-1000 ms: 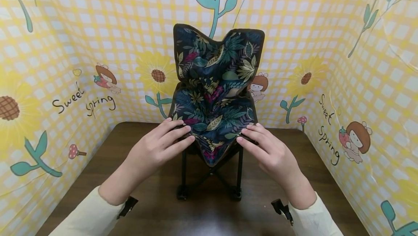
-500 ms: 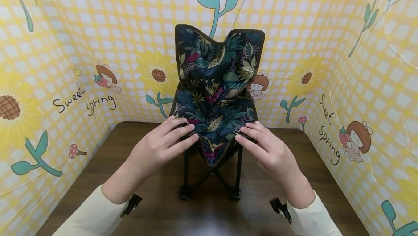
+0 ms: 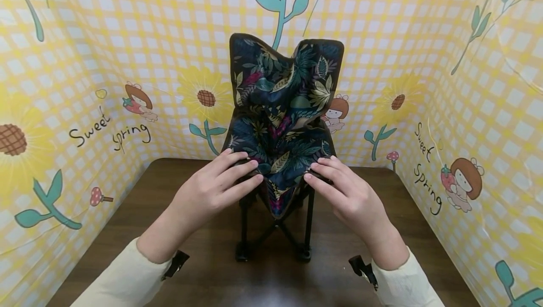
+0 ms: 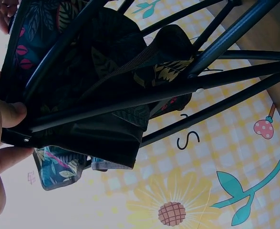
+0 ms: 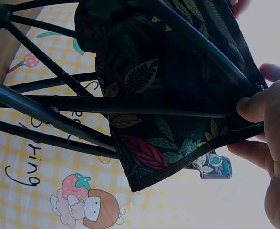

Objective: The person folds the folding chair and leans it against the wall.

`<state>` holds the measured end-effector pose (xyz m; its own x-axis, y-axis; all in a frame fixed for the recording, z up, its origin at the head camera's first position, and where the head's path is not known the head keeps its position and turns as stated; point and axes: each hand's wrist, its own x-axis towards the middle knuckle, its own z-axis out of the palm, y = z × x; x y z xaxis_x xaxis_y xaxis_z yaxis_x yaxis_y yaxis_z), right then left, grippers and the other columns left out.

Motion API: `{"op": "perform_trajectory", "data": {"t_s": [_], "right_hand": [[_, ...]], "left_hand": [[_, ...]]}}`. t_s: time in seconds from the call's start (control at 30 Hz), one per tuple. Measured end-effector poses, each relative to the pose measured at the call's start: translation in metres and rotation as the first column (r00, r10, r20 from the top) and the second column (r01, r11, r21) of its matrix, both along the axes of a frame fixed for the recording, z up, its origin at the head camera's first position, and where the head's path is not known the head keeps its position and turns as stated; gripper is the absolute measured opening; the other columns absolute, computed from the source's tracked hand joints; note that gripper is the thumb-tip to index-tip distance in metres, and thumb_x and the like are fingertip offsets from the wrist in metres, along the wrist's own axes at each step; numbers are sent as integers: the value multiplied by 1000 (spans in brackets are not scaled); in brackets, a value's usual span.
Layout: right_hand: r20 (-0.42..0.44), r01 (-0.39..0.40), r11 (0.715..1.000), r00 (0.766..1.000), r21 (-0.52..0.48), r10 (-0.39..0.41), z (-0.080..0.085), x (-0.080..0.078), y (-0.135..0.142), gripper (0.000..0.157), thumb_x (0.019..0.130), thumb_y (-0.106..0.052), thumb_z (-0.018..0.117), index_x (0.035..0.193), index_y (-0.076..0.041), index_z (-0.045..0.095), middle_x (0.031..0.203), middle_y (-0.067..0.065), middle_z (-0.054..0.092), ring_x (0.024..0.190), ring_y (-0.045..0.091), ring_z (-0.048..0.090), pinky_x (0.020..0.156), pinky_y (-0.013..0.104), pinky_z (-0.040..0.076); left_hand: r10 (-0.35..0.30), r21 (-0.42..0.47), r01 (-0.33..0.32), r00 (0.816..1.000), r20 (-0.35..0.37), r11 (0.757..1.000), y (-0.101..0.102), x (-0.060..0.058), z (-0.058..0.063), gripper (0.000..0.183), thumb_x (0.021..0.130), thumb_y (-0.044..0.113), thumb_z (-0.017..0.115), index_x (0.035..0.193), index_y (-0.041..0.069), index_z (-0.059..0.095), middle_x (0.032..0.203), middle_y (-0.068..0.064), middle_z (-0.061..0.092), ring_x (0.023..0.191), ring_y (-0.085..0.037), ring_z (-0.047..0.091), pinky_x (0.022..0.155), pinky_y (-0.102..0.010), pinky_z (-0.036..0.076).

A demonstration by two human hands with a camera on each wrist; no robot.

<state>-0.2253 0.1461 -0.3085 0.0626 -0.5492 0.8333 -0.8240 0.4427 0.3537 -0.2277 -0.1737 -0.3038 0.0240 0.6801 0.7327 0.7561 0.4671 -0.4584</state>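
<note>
A small folding camp chair (image 3: 282,153) with dark leaf-print fabric stands in the middle of the head view, its seat creased into a V and its backrest dipping at the centre. My left hand (image 3: 209,189) grips the seat's front left corner, fingers over the top. At the front right corner, my right hand (image 3: 352,191) holds on the same way. From below, the left wrist view has the left thumb (image 4: 15,114) against the frame end. The right thumb (image 5: 249,109) presses by the tube end in the right wrist view. Black crossed legs (image 3: 276,224) show under the seat.
The chair's feet (image 3: 242,252) rest on a dark brown wooden table (image 3: 169,231). Yellow checked cloth (image 3: 161,38) with printed sunflowers and figures hangs around the back and both sides. A black strap (image 3: 176,264) hangs at the left cuff, another strap (image 3: 362,270) at the right.
My left hand has moved rightward and slightly up, my right hand slightly left. The seat corners and front legs have drawn closer together, and the chair has narrowed a little.
</note>
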Motion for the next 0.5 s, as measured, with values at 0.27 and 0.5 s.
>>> {"op": "perform_trajectory", "data": {"t_s": [0.27, 0.5], "right_hand": [[5, 9, 1000, 1000, -2, -9, 3, -1, -2, 31, 103, 8, 49, 120, -1, 74, 116, 21, 72, 105, 40, 71, 100, 50, 55], [9, 7, 1000, 1000, -5, -7, 9, 0, -5, 32, 102, 9, 49, 120, -1, 74, 116, 21, 72, 106, 39, 71, 99, 50, 55]], "left_hand": [[-2, -4, 2, 1000, -15, 1000, 4, -1, 5, 35, 105, -6, 49, 128, 9, 71, 129, -13, 70, 117, -35, 67, 98, -53, 56], [0, -18, 0, 1000, -8, 1000, 7, 0, 9, 35, 105, -5, 48, 129, 9, 70, 129, -12, 70, 117, -34, 66, 97, -52, 56]]}}
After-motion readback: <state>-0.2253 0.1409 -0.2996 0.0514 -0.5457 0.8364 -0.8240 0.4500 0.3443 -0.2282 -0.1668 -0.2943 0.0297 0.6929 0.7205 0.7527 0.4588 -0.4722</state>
